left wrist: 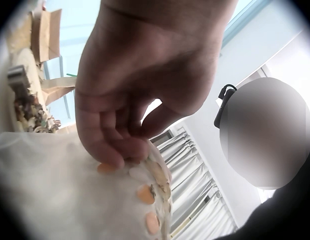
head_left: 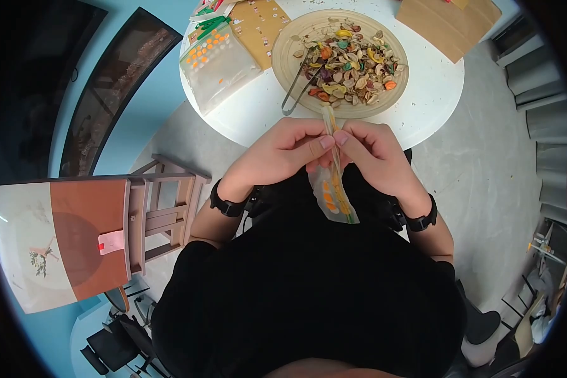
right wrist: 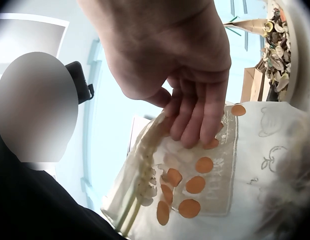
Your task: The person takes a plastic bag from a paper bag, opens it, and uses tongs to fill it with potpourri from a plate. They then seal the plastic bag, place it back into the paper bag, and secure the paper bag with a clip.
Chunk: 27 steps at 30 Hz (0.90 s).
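A translucent plastic bag (head_left: 324, 196) with orange dots hangs in front of the torso, seen nearly edge-on in the head view. My left hand (head_left: 282, 152) pinches its edge between thumb and curled fingers. Right beside it, my right hand (head_left: 379, 157) pinches the same edge, the two thumbs almost meeting. In the right wrist view the bag (right wrist: 222, 192) shows orange dots, line drawings and pale bits along one side. The left wrist view has the bag's cloudy face (left wrist: 65, 187) below the left fingers.
On the round white table (head_left: 431, 107), a wide plate (head_left: 283, 53) carries mixed dried petals (head_left: 353, 75) with metal tongs (head_left: 294, 94) on its rim. Another dotted bag (head_left: 217, 75) lies left of it, a brown paper bag (head_left: 444, 28) to the right. A wooden chair (head_left: 170, 201) stands at left.
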Available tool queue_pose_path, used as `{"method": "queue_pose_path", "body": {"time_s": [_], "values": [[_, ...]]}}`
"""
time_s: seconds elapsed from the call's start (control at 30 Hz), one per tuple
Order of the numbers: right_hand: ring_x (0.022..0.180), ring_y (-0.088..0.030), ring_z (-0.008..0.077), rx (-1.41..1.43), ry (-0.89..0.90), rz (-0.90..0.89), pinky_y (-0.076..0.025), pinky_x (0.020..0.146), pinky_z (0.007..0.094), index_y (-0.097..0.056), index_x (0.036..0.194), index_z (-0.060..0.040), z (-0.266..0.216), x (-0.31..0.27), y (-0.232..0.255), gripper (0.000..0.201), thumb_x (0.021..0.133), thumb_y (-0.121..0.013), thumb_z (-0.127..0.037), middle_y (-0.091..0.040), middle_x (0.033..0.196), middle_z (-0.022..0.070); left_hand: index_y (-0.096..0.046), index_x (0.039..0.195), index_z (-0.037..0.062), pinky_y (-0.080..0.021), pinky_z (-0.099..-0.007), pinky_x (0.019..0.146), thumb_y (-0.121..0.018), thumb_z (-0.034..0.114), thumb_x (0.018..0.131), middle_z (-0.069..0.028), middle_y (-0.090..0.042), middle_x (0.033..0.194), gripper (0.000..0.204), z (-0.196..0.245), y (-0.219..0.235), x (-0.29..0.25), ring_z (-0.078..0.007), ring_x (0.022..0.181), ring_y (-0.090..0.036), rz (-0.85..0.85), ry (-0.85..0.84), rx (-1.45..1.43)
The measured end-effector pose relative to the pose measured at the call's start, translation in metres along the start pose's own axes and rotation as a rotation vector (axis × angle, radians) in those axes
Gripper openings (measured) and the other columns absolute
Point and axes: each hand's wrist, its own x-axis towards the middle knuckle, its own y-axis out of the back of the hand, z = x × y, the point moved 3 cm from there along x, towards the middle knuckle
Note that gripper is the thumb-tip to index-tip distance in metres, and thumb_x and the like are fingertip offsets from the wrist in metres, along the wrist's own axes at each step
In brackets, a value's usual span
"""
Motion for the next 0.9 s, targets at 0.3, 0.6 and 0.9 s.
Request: {"method": "queue_pose_path", "body": {"time_s": [0.3, 0.6, 0.9], "values": [[0.056, -0.054, 0.0072, -0.205, 0.041, -0.037, -0.042, 0.052, 0.0258, -0.064, 0.087, 0.001, -0.01, -0.001, 0.002, 0.023, 0.102, -0.061, -0.017, -0.066, 0.066, 0.0034, -0.067, 0.091, 0.0002, -0.043, -0.0219, 0.06, -0.056, 0.013, 0.102, 0.0022, -0.06, 0.071, 0.02, -0.001, 0.005, -0.001, -0.0045, 0.064, -0.052, 0.099, 0.041, 0.042], [0.058, -0.058, 0.0046, -0.455, 0.01, -0.002, -0.043, 0.054, 0.0213, -0.06, 0.076, 0.0021, -0.043, -0.011, 0.038, 0.025, 0.099, -0.061, -0.008, -0.061, 0.062, 0.0003, -0.063, 0.077, -0.0029, -0.033, -0.0259, 0.05, -0.063, 0.01, 0.095, 0.0022, -0.048, 0.058, 0.022, 0.008, 0.02, -0.017, -0.0027, 0.057, -0.041, 0.324, -0.024, 0.339], [0.06, -0.06, 0.0153, -0.643, 0.07, 0.276, -0.05, 0.059, 0.0304, -0.06, 0.082, -0.0009, -0.061, -0.016, 0.053, 0.019, 0.083, -0.074, -0.012, -0.059, 0.063, 0.0091, -0.062, 0.075, -0.0045, -0.033, -0.0297, 0.049, -0.067, 0.013, 0.091, -0.0033, -0.042, 0.052, 0.025, 0.009, 0.0, -0.022, -0.0048, 0.054, -0.039, 0.31, 0.112, 0.401]]}}
